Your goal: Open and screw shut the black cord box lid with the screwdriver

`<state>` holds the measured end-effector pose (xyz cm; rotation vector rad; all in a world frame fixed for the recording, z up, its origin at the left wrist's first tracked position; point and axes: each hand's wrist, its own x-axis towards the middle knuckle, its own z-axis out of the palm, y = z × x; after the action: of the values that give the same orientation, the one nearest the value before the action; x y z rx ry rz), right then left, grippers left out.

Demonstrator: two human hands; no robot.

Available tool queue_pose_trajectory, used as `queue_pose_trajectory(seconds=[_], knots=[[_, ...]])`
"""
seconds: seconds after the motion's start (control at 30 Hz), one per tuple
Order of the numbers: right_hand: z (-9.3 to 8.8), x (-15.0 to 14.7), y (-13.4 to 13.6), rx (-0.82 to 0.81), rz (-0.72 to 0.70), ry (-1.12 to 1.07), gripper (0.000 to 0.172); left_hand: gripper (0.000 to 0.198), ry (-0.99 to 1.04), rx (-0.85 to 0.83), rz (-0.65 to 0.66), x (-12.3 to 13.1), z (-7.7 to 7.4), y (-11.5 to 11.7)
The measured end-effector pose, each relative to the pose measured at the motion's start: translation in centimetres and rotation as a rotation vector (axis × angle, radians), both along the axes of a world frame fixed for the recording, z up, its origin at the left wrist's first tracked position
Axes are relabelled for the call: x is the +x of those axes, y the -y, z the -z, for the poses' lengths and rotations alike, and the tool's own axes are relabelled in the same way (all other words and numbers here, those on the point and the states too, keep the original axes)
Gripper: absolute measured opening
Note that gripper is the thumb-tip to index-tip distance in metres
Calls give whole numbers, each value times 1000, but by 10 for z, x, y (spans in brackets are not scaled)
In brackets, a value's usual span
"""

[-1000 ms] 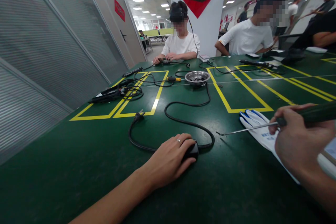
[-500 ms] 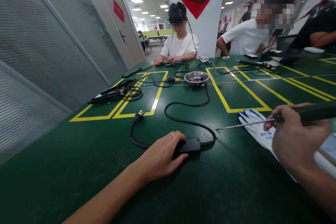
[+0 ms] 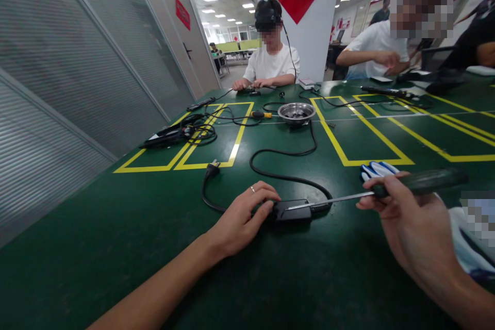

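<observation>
A black power adapter (image 3: 297, 213) lies on the green table, with its cable running out at both ends. My left hand (image 3: 247, 216) is closed on the adapter's left end, thumb in front and fingers behind. In my right hand (image 3: 413, 227) is a screwdriver (image 3: 421, 182) with a dark green handle, its thin metal shaft pointing left. The tip lies over the adapter's top face in view; whether it touches, I cannot tell. Left of the adapter, the power plug (image 3: 213, 168) rests on the table at the end of its short cord.
A steel bowl (image 3: 296, 120) with small dark parts stands farther back, beside a yellow-handled screwdriver (image 3: 261, 115). White-and-blue gloves (image 3: 378, 170) lie under my right hand. Coiled black cables (image 3: 193, 131) are at left. Two people in white shirts sit across the table.
My right hand has brought the screwdriver leftward, so its tip has gone from beside the adapter to over it. My left hand has drawn back toward the adapter's left end.
</observation>
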<state>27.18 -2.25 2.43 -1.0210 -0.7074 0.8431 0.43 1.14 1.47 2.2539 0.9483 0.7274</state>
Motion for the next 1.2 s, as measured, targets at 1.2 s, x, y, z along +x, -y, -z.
queue_pose_trajectory(seconds=[1.2], knots=[[1, 18, -18, 48, 157, -36, 15, 26, -123, 12, 103, -10, -3, -10]])
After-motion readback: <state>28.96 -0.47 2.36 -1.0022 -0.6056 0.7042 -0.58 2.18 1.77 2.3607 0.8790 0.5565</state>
